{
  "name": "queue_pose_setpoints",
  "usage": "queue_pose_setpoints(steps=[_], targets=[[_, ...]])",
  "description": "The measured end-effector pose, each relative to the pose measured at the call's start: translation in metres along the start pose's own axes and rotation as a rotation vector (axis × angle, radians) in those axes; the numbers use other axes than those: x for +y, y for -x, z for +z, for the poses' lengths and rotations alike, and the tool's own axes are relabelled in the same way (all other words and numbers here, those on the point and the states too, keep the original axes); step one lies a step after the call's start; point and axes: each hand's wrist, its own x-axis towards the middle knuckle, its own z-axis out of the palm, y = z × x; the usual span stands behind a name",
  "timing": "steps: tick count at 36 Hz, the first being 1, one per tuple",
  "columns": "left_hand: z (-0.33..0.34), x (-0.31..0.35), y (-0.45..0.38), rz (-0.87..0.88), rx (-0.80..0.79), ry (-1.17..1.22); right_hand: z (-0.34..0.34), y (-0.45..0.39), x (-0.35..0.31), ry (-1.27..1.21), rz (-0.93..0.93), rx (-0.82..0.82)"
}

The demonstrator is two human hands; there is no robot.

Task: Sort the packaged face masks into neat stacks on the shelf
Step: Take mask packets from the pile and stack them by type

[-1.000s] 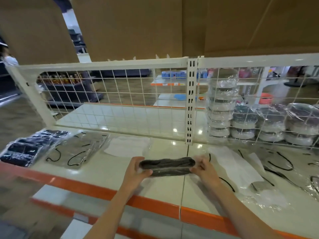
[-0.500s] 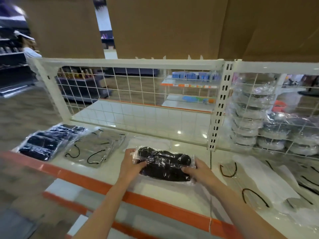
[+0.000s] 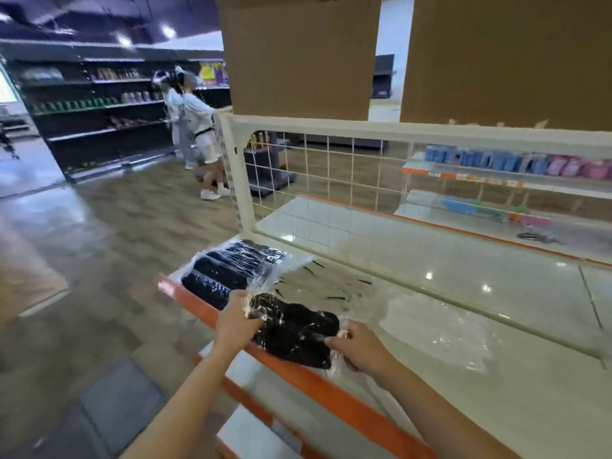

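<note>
A clear plastic pack of black face masks [image 3: 294, 329] hangs just above the shelf's orange front edge, held at both ends. My left hand [image 3: 236, 323] grips its left end and my right hand [image 3: 361, 347] pinches its right end. At the shelf's left end lies a stack of black mask packs [image 3: 228, 270]. Beside it lies a grey pack with black ear loops [image 3: 328, 286], and further right a white pack in clear wrap [image 3: 430, 323].
The white shelf [image 3: 496, 392] has an orange front lip and a white wire grid back [image 3: 331, 173]. Cardboard boxes [image 3: 298, 54] sit on top. People [image 3: 195, 127] stand in the aisle at the left, by dark store shelving.
My view has swung left. Both hands have carried the black mask pack left along the shelf front, close to the stack of black packs.
</note>
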Motion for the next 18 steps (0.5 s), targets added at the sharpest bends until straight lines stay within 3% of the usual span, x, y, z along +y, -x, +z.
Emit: queue_pose_setpoints(steps=[11, 18], targets=[[-0.061, -0.050, -0.100, 0.027, 0.170, -0.110, 0.089, -0.095, -0.081, 0.039, -0.084, 0.008], [-0.052, -0.080, -0.112, 0.151, 0.078, -0.352, 0.138, -0.136, -0.088, 0.107, -0.009, -0.001]])
